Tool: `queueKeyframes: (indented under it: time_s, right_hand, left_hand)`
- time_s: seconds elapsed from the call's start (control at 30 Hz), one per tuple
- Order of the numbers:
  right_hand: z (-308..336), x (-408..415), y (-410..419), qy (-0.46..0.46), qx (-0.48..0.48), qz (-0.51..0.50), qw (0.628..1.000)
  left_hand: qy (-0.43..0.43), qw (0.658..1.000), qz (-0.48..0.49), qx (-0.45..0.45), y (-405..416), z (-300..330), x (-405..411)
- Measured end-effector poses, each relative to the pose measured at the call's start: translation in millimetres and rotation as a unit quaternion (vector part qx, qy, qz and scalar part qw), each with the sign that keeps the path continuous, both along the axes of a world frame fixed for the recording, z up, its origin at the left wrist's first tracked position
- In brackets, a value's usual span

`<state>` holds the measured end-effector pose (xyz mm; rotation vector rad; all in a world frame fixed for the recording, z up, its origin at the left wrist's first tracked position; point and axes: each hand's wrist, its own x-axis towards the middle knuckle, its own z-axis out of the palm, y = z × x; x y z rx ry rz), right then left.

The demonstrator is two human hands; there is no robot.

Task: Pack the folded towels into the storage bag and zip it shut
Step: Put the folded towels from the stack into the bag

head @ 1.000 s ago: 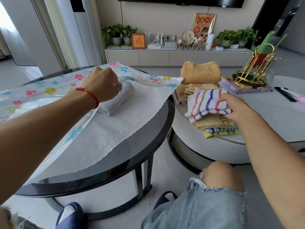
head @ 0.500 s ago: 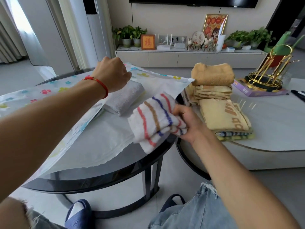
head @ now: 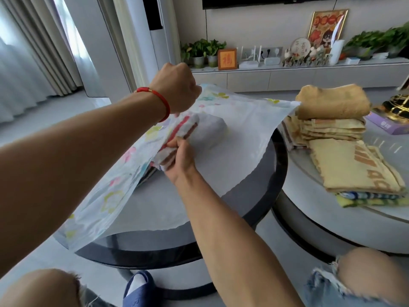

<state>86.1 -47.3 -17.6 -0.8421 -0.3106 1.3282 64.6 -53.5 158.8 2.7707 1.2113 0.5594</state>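
The flower-printed storage bag (head: 241, 120) lies open on the dark round table (head: 274, 156). My left hand (head: 177, 89) grips the bag's top flap and holds it lifted. My right hand (head: 180, 155) grips a folded striped towel (head: 177, 131) and has it partly under the flap, beside a grey folded towel (head: 209, 134) inside the bag. More folded towels (head: 345, 171) lie in two stacks on the white round table (head: 332, 220) to the right, with a tan towel (head: 332, 105) on top of the far stack.
A gold rack (head: 398, 105) and a purple box (head: 385, 124) stand at the far right of the white table. A low cabinet (head: 287, 76) with plants and frames runs along the back wall. My knees and a blue slipper (head: 138, 286) are below the tables.
My right hand has carried the striped towel from the right-hand stack across to the bag and under the lifted flap. My left hand has raised the flap higher.
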Motion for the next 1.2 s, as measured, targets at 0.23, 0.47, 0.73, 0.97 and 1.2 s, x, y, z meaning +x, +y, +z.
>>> queueKeyframes:
  time_s: [0.23,0.47,0.73,0.97,1.2]
  right_hand:
    - [20,47,19,-0.196,-0.162,-0.129,0.958]
    - [2,50,-30,-0.476,-0.155,-0.149,0.853]
    - [0,184,-174,-0.532,-0.239,-0.341,0.737]
    - [-17,279,-254,-0.582,-0.512,-0.298,0.557]
    - [-50,276,-263,-0.103,-0.34,-0.43,0.83]
  left_hand:
    - [0.003,1.0,0.003,-0.004,4,1,-1]
    - [0.0,1.0,0.0,-0.009,4,-13,-2]
    - [0.003,0.999,0.0,0.046,-1,-63,3]
    - [-0.003,0.999,-0.018,0.04,-2,-72,12]
    - [-0.005,0.999,-0.019,0.042,-4,-82,19]
